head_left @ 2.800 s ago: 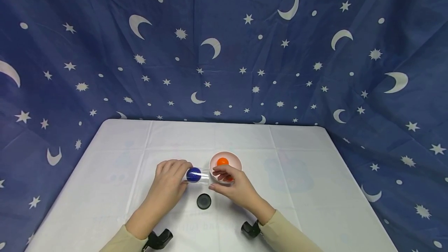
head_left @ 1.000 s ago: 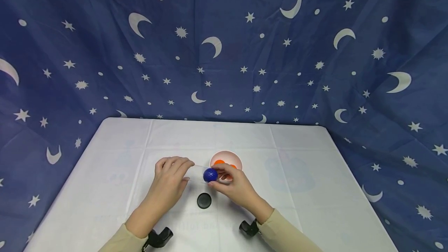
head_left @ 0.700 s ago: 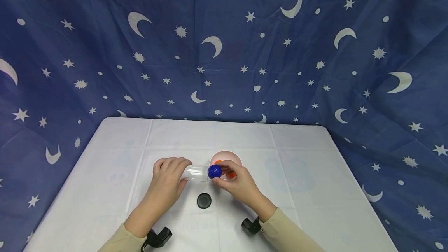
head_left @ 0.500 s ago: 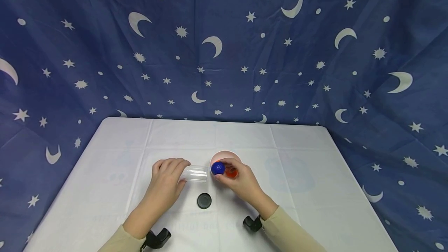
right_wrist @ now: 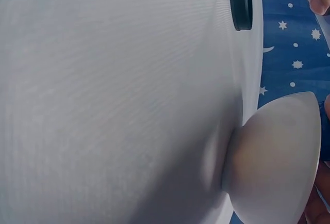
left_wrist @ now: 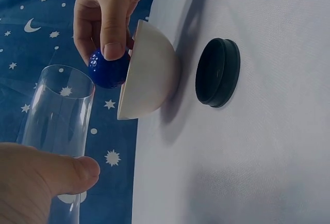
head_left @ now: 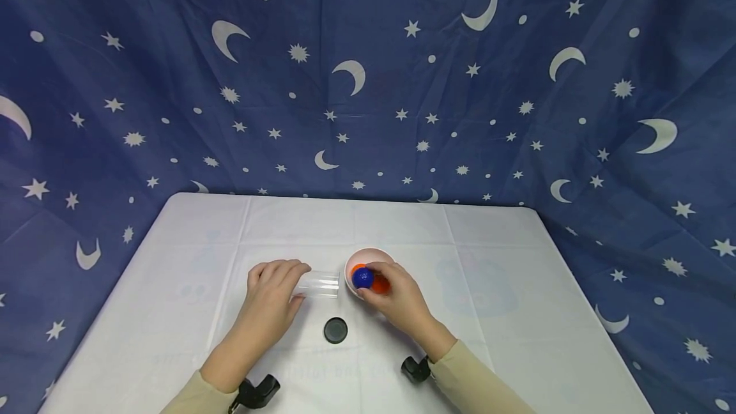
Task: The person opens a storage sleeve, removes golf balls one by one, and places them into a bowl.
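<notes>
A clear tube (head_left: 319, 285) lies sideways in my left hand (head_left: 273, 292), which grips it with its open end toward the bowl. In the left wrist view the tube (left_wrist: 62, 110) is see-through with no ball in the part that shows. My right hand (head_left: 399, 292) pinches a shiny blue ball (head_left: 362, 278) at the mouth of a pale pink bowl (head_left: 370, 252). Orange balls (head_left: 381, 284) lie inside that bowl, partly hidden by the fingers and the blue ball. In the left wrist view the blue ball (left_wrist: 108, 69) sits at the bowl's rim under the thumb.
A round black lid (head_left: 335, 330) lies on the white-covered table (head_left: 489, 260) in front of the bowl and tube. Behind the table hangs a dark blue curtain (head_left: 379, 94) with moons and stars. Black wrist cameras (head_left: 259, 392) are strapped at both wrists.
The blue ball came out of the tube's open end into the right hand's fingers, which carried it right to over the bowl. The left hand and tube shifted slightly left.
</notes>
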`<move>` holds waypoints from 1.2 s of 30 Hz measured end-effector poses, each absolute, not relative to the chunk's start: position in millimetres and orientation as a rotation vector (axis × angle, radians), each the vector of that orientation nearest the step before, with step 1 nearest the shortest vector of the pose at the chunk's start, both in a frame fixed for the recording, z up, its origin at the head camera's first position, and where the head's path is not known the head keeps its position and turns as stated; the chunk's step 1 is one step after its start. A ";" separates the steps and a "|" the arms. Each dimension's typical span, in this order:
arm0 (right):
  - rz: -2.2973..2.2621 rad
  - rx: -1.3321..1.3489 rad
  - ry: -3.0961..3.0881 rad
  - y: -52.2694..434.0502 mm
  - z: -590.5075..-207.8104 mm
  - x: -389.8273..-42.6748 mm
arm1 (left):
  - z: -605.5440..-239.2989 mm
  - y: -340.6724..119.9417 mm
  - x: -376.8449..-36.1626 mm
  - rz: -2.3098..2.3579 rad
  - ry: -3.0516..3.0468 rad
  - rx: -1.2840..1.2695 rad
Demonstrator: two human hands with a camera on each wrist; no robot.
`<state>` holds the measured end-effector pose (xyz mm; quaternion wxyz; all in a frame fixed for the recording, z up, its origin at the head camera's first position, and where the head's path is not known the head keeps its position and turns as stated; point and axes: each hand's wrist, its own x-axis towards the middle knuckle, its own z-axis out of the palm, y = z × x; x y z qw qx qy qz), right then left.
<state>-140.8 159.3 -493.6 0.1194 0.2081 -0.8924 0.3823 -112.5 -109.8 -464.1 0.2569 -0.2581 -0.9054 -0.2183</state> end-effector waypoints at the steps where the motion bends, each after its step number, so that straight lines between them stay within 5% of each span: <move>1: 1.097 0.607 -2.614 159.4 -494.3 -140.9 | -464.0 -109.7 -112.2 -0.594 -2.458 -0.699; 36: 0.937 0.646 -2.598 165.1 -491.8 -139.8 | -467.6 -106.9 -111.4 -0.621 -2.452 -0.708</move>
